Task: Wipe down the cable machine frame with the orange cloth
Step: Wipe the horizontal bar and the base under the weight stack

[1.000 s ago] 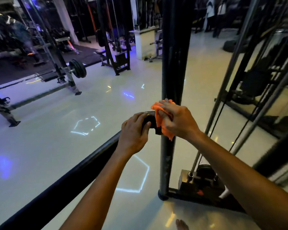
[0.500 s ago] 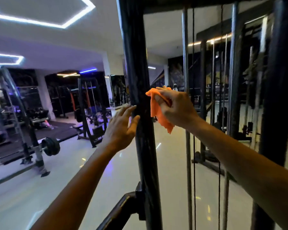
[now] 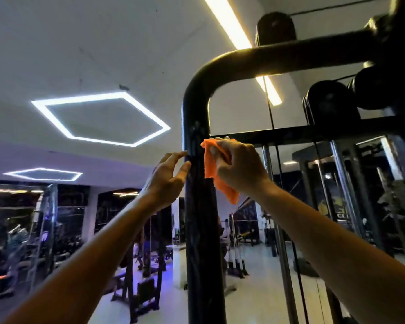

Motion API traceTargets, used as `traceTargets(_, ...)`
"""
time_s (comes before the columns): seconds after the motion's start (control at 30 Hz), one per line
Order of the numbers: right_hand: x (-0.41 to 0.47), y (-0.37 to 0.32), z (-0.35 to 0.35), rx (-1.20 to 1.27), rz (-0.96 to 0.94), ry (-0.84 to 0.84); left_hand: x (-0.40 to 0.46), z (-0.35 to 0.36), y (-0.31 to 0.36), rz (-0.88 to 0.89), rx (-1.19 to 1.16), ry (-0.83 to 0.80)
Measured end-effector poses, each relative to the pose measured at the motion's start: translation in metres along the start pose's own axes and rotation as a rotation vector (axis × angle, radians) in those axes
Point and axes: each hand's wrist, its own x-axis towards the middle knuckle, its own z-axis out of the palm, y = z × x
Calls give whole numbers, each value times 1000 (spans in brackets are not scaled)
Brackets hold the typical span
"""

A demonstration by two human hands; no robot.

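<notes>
Orange cloth [image 3: 211, 164] bunched in right grip [image 3: 237, 167] against frame post [image 3: 200, 230]; left grip [image 3: 167, 176] — fingers straight, touching post

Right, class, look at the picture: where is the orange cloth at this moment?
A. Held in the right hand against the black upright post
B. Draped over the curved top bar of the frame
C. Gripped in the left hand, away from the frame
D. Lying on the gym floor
A: the right hand grips the orange cloth against the right side of the black upright post, while the left hand touches the post bare.
</notes>
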Motion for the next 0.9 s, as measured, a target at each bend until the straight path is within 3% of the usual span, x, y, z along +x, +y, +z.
traceTargets(0.1,38,11,7,11,-50,46,33,-5,5,-13,-24,54)
traceTargets(0.37,107,18,32,-48,-74,93,100,-23,10,-33,-70,-17)
traceTargets(0.5,98,6,63,-59,-18,-56,118,-23,2,-115,-288,-51)
traceTargets(0.63,59,8,103,-348,-60,-73,122,-22,-12,-169,-570,-116)
traceTargets(0.9,126,2,102,-350,112,-189,152,-31,-41,-172,-730,-183)
